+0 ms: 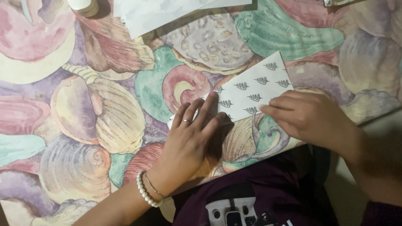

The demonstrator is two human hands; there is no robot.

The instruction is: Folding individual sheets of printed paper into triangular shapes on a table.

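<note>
— Nearest the lens, at the bottom edge, what shows?

— Dark purple shirt (259, 188), then a pearl bracelet (144, 191) on the wrist at lower left.

— And the left hand (188, 140)?

— Flat, fingers spread and pressed down on the lower left end of the patterned paper (255, 90), likely to pin it. 1 ring (186, 121) shows.

— Where is that paper?

— Center of the frame, on the seashell tablecloth (83, 125): white, crisp, angular, printed with small dark motifs.

— The right hand (305, 117)?

— Fingers pressed together, bearing on the paper's lower right edge, as if creasing. More white sheets (155, 14) lie at the top.
</note>
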